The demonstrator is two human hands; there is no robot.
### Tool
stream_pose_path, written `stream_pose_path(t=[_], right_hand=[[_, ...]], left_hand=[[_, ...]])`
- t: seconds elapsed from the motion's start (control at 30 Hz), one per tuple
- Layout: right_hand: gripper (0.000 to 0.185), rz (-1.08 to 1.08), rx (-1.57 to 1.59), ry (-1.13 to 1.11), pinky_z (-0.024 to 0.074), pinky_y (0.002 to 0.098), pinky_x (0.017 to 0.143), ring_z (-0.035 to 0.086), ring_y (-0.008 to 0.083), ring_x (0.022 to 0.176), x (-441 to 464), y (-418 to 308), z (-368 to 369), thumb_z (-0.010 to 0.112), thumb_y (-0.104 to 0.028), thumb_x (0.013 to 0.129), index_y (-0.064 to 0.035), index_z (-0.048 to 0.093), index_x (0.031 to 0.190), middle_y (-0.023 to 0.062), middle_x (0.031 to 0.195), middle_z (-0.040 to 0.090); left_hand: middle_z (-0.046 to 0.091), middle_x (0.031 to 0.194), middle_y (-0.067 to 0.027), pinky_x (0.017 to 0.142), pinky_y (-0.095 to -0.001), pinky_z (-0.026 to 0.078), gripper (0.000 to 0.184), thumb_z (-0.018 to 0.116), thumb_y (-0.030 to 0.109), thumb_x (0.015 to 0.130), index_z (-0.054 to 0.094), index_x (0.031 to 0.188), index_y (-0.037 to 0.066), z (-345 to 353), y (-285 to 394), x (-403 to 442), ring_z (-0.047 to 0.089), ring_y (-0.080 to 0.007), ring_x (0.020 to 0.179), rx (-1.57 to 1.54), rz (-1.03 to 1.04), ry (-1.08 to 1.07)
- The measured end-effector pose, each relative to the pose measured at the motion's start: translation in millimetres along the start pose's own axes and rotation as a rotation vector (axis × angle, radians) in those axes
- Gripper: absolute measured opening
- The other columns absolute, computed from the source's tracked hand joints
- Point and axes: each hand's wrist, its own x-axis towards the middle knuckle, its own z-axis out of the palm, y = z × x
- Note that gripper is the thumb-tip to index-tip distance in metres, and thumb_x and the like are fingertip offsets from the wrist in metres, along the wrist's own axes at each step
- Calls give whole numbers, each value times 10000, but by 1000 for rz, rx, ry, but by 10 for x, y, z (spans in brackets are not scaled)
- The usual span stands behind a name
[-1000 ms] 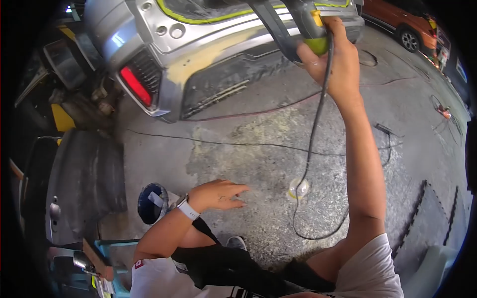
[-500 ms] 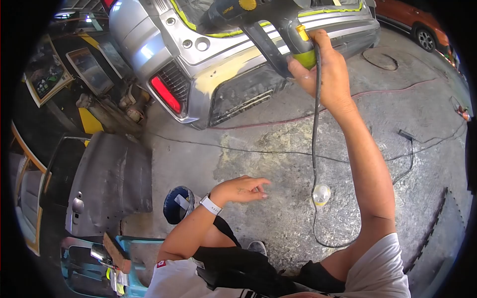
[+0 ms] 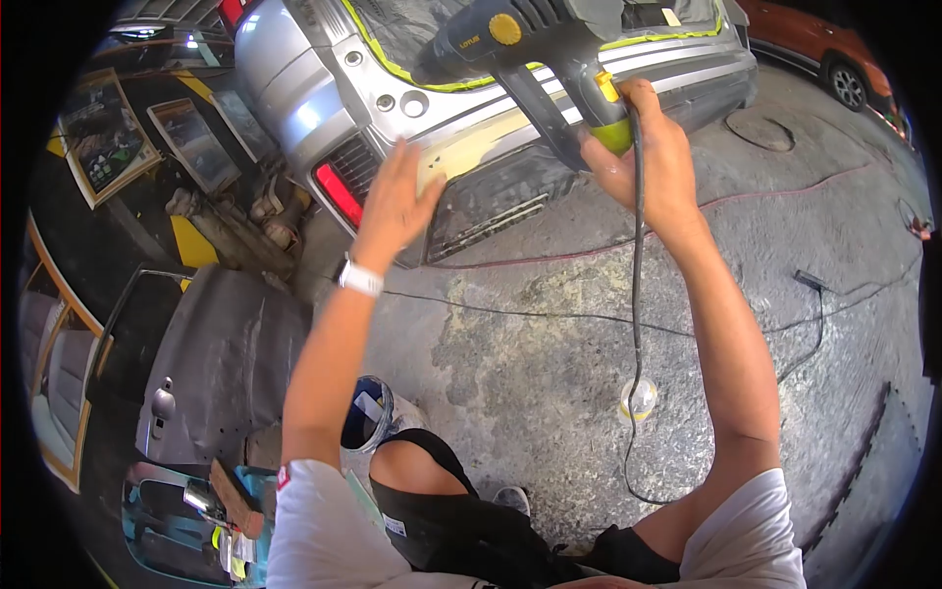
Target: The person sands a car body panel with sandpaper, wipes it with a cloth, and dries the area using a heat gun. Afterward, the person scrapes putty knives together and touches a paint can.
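My right hand [image 3: 655, 157] is wrapped round the grip of a dark heat gun [image 3: 535, 44] with a yellow dial and a yellow switch. Its nozzle points left, toward the silver car's rear bumper [image 3: 471, 147], which carries a pale cream patch of filler. A black cord [image 3: 638, 285] runs down from the grip. My left hand [image 3: 395, 208], slightly blurred, is raised with fingers stretched out near the left end of the patch and the red reflector [image 3: 339, 194]. Whether it touches the bumper I cannot tell.
A bucket [image 3: 368, 412] stands by my knee. At left are a grey car door panel [image 3: 231, 363] and a teal stool [image 3: 147, 530] holding tools. A clear round container [image 3: 640, 398] sits on the floor, where a red hose [image 3: 756, 191] and cables stretch across.
My left hand has risen from above the bucket, up and left to the bumper, its fingers now extended. The right hand keeps holding the heat gun, and the view has shifted slightly.
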Motion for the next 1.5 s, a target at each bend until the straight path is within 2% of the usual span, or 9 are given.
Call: stream_pose_path(t=[0.27, 0.33, 0.43, 0.57, 0.67, 0.8, 1.0, 1.43, 1.5], right_hand=[[545, -22, -49, -20, 536, 472, 720, 682, 440, 815, 14, -49, -80, 792, -169, 771, -18, 493, 1201, 224, 891, 696], [548, -38, -54, -5, 537, 475, 725, 680, 447, 825, 26, -46, -106, 791, -170, 772, -21, 493, 1207, 224, 896, 698], [559, -57, -55, 13, 538, 476, 732, 680, 450, 833, 30, -34, -155, 791, -170, 770, -28, 494, 1222, 222, 899, 698], [581, -49, -24, 5, 536, 474, 734, 683, 443, 828, 45, -19, -249, 798, -169, 765, -36, 497, 1244, 219, 888, 695], [585, -16, -25, -2, 536, 472, 738, 685, 436, 827, 42, -16, -300, 801, -167, 765, -34, 498, 1247, 220, 885, 693], [495, -42, -62, 18, 552, 423, 757, 712, 417, 865, 39, 40, -341, 770, -188, 782, -35, 535, 1189, 217, 942, 714], [490, 29, -100, -147, 547, 434, 759, 706, 424, 868, 56, -20, -399, 763, -177, 780, -44, 536, 1194, 222, 940, 714], [555, -50, -282, -201, 538, 503, 737, 693, 423, 844, 105, -56, -561, 791, -208, 754, -68, 528, 1222, 198, 875, 714], [555, -53, -311, -188, 540, 501, 739, 694, 420, 847, 123, -54, -604, 788, -219, 758, -68, 530, 1226, 196, 881, 716]], left_hand=[[432, 1394, -464, 1111, -503, 422, 494, 589, 359, 956, 671, 1062, -117, 459, -777, 688, 463, -561, 1311, 378, 44, -87], [563, 1221, -430, 997, -506, 502, 388, 605, 298, 912, 691, 885, -80, 531, -742, 672, 580, -516, 1173, 455, 94, 102], [650, 1031, -320, 860, -512, 541, 281, 617, 249, 861, 652, 812, -25, 464, -612, 660, 659, -450, 961, 219, -52, -56], [659, 828, -174, 711, -513, 508, 178, 633, 205, 838, 605, 823, 30, 290, -393, 324, 646, -407, 801, 99, 49, 83], [652, 767, -155, 705, -491, 480, 155, 638, 188, 847, 611, 854, 35, 159, -273, 85, 638, -386, 777, 64, 94, 237], [661, 763, -122, 736, -460, 468, 119, 657, 158, 851, 624, 798, 56, 69, -311, -127, 638, -335, 781, 32, -32, 177], [675, 772, -148, 709, -443, 527, 139, 677, 132, 849, 618, 786, 23, -49, -396, -186, 679, -351, 778, 43, -84, 210], [689, 905, -141, 756, -441, 477, 169, 675, 182, 850, 643, 946, 46, 51, -284, -282, 656, -337, 862, 72, -25, 174], [706, 877, -163, 712, -423, 520, 214, 689, 211, 857, 647, 976, 39, 130, -116, -505, 692, -332, 819, -203, -248, 109]])
